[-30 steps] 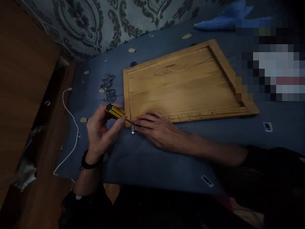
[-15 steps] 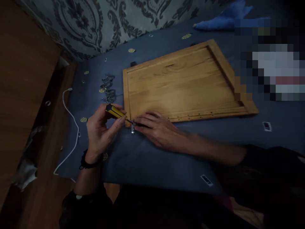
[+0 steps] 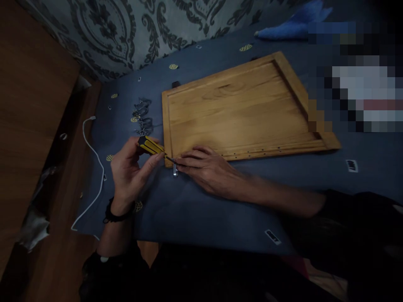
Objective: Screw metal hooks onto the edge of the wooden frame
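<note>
In my left hand [image 3: 129,170] is a yellow and black screwdriver [image 3: 151,145], gripped by its handle between thumb and fingers. Its shaft slants down to the right, to the near left corner of a framed wooden panel [image 3: 220,109]. There a small shiny metal fitting [image 3: 175,170] sticks out over the panel's near edge. My right hand [image 3: 209,167] lies across this edge, fingers pressed together and pointing left. Its fingertips close on the fitting beside the screwdriver tip; the thumb and the exact contact are hidden.
Small metal hardware [image 3: 143,117] lies in a cluster left of the panel. Dark pieces [image 3: 175,84] show at its far edge, and several small holes dot its near rail. A white cable [image 3: 102,180] runs along the table's left side. A blue fluffy item [image 3: 289,29] lies at the back.
My left hand and the screwdriver handle have shifted very slightly left. The right hand and the panel look almost unchanged.
</note>
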### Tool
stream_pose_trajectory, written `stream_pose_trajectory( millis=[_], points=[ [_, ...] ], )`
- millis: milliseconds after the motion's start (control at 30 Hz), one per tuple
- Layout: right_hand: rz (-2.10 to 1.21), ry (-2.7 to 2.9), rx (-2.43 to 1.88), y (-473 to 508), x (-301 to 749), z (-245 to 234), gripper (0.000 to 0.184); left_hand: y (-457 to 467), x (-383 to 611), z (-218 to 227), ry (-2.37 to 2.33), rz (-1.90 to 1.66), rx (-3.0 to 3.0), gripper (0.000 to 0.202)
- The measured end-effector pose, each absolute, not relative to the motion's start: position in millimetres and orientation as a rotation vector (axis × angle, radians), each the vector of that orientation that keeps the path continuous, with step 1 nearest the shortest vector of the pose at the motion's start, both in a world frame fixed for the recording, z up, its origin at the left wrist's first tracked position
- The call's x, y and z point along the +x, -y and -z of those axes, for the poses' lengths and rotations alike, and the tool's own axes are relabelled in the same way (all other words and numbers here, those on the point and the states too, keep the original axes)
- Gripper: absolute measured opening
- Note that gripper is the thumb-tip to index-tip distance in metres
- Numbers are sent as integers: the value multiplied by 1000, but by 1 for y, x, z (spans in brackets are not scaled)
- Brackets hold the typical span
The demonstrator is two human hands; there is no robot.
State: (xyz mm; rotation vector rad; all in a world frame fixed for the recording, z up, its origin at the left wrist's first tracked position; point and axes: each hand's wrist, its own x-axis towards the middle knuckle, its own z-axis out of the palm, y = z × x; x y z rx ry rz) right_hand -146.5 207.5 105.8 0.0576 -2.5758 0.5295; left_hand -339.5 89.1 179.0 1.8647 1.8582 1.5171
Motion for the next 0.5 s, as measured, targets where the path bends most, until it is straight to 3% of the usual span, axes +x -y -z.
stream_pose_trajectory(
  millis=[133, 500],
  points=[
    [-519, 2578, 62, -207, -147, -107, 36, -88, -340, -180, -1844, -1482, 1827, 27],
    [-492, 2602, 41, -207, -146, -106, 35, -96, -329, -180, -1826, -1572, 1795, 16]
  ],
)
